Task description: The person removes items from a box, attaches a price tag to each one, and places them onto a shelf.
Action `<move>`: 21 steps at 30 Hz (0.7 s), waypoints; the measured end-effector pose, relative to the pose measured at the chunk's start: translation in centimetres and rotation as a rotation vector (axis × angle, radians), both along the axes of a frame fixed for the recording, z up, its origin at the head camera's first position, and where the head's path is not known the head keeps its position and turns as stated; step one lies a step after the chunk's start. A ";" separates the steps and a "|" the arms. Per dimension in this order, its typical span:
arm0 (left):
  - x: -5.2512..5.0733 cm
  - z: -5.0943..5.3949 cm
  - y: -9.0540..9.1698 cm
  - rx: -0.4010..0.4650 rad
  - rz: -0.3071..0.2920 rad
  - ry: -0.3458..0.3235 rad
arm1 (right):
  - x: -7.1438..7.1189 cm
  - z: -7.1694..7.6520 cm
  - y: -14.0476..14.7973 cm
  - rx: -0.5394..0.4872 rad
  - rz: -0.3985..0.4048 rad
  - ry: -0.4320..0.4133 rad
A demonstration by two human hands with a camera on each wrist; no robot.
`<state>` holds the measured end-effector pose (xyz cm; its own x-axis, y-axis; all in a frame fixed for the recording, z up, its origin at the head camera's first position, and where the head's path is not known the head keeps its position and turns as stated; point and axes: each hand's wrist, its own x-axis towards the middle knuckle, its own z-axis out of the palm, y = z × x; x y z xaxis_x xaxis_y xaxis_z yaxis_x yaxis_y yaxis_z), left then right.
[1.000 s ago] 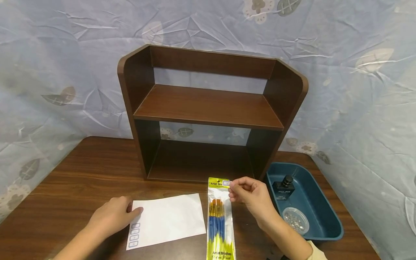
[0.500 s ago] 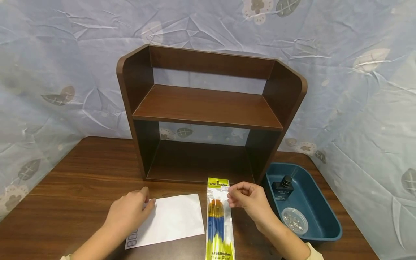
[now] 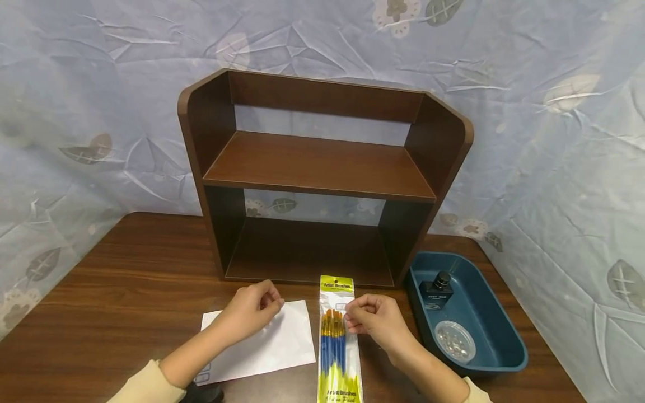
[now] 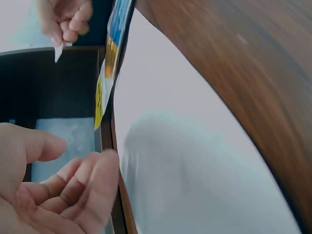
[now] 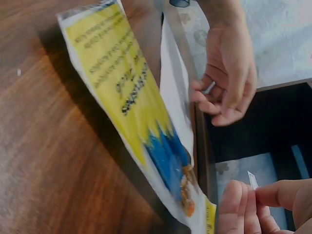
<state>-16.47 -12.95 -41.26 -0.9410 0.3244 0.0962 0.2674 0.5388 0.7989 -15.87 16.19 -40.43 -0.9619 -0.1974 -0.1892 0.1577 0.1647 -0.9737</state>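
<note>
Pinching a small label, the right hand is holding it near the brush pack, which is lying lengthwise toward the shelf, bristles pointing at it. The left hand is hanging over the white sheet, loosely curled and holding nothing. Compared with a second ago, that hand is sitting farther right, toward the pack, and the label is showing nearer the bristles.

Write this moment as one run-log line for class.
Right hand: pinches small label; Left hand: over white sheet, holding nothing; Brush pack: on table; Blue bin: dark bottle, round container
</note>
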 end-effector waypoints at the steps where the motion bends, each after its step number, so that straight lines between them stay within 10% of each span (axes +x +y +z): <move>1: -0.1 -0.1 0.3 0.036 -0.009 -0.027 | 0.0 -0.2 0.0 0.003 0.000 -0.003; 14: -0.7 -1.0 4.7 0.348 0.108 -0.363 | -0.2 -2.1 -0.4 0.015 0.003 -0.072; 21: -0.7 -1.2 6.4 0.402 0.132 -0.407 | -0.3 -2.7 -0.4 0.010 0.006 -0.074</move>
